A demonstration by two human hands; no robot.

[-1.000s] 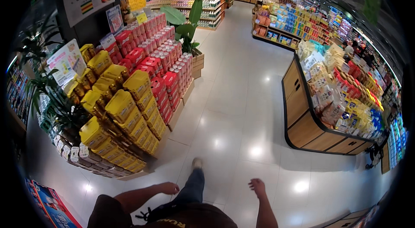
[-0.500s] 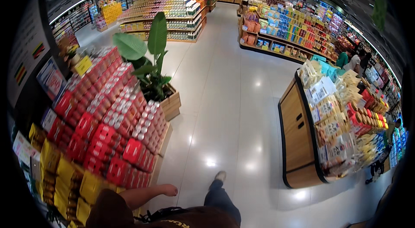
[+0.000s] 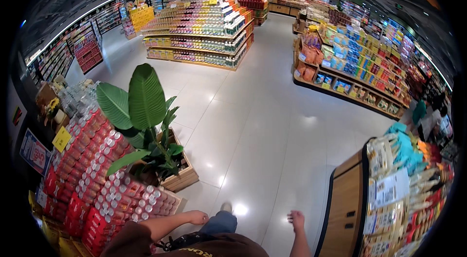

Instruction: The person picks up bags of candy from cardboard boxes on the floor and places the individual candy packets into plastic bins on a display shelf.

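My left hand (image 3: pixel 197 217) hangs at the lower middle, its fingers curled in, with nothing seen in it. It is nearest to a big stack of red drink cans (image 3: pixel 114 193) on the left, but apart from it. My right hand (image 3: pixel 296 219) is held up over the floor at the lower right. Its fingers are loosely bent and apart, and it holds nothing. A wooden display cabinet (image 3: pixel 343 198) stands to the right of it, not touched. One of my legs (image 3: pixel 220 223) shows between the hands, foot forward.
Ahead on the left, a leafy plant (image 3: pixel 146 106) grows in a wooden planter (image 3: pixel 182 179). Beyond stands a tiered shelf of bottles (image 3: pixel 194 57). Pale floor tiles (image 3: pixel 258 135) run between it and a shelf of bagged goods (image 3: pixel 350 91). People (image 3: pixel 430 118) stand at the far right.
I have moved forward: the plant, the can stack and the right cabinet sit nearer and lower. My right hand has come into view, and my left hand sits slightly farther right.
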